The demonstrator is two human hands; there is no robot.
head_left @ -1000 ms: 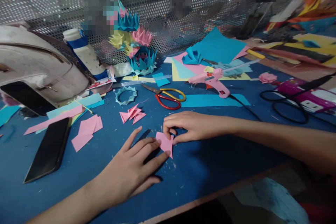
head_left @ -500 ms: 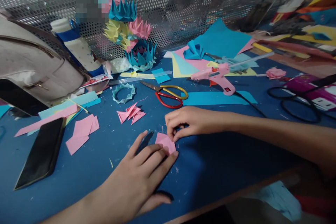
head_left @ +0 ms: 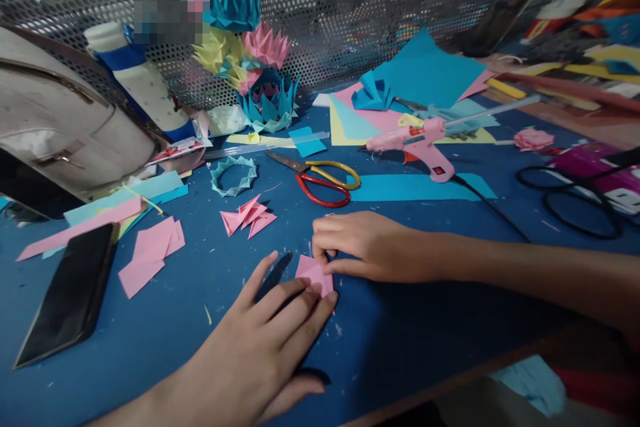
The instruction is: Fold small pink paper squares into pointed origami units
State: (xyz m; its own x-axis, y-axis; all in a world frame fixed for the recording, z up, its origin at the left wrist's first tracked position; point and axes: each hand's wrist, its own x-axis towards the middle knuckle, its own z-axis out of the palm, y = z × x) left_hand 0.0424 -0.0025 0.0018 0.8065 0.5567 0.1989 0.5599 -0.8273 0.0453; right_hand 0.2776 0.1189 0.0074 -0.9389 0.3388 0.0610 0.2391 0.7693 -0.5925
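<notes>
A small pink paper square [head_left: 316,271], partly folded, lies on the blue table beneath my fingertips. My left hand [head_left: 270,330] is spread flat with its fingertips pressing the paper's near edge. Curled in from the right, my right hand [head_left: 370,245] has thumb and forefinger pinched at the paper's right corner; the fold under them is partly hidden. Just beyond the hands sit several pink folded paper pieces [head_left: 249,217] and a light-blue folded paper ring [head_left: 215,180]. Scissors [head_left: 327,181] with one yellow and one red handle lie above my right hand.
A pink glue gun [head_left: 417,143] rests on a blue paper strip [head_left: 375,189], its cord running right. Left are a black phone [head_left: 67,297], pink paper squares [head_left: 150,240], a bottle [head_left: 150,90] and a pale bag [head_left: 60,120]. Paper flowers [head_left: 270,100] stand behind.
The right hand's fingers have shifted slightly and bent lower over the paper's corner. My left hand stays nearly in place on the paper. The view has moved a little.
</notes>
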